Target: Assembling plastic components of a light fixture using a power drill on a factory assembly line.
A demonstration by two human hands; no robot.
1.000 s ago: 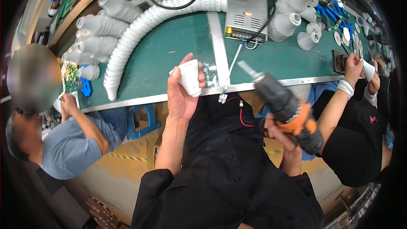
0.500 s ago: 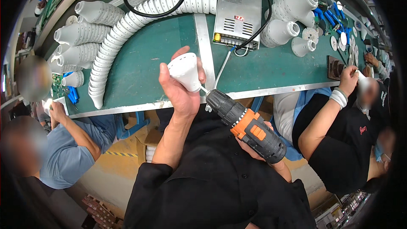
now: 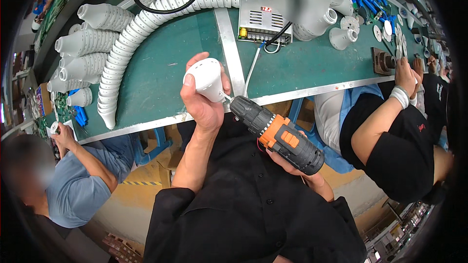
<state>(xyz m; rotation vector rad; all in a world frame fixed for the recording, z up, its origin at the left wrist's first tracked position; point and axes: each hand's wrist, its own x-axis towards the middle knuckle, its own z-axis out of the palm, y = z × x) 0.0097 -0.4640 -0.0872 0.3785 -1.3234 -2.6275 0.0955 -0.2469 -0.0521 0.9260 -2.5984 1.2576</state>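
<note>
In my left hand [image 3: 201, 109] I hold a white cone-shaped plastic lamp housing [image 3: 205, 79] with small slots along its wide rim, my fingers wrapped around its sides. My right hand [image 3: 283, 162] grips a black and orange cordless drill [image 3: 278, 134] from beneath; most of that hand is hidden behind the tool. The drill points up and to the left. Its thin bit [image 3: 225, 96] reaches the lower end of the housing, but whether the tip is inside it I cannot tell.
On the green table [image 3: 165, 68] curves a long row of nested white housings [image 3: 127, 44]. More stacks [image 3: 92, 41] stand at left. A metal power supply [image 3: 265, 17] with cables lies at the back, and a single housing [image 3: 342, 38] farther right. People sit on both sides.
The view has shifted slightly. My hands keep the housing and drill in nearly the same pose, with the housing tilted a little. The person at right has moved a hand down toward the table.
</note>
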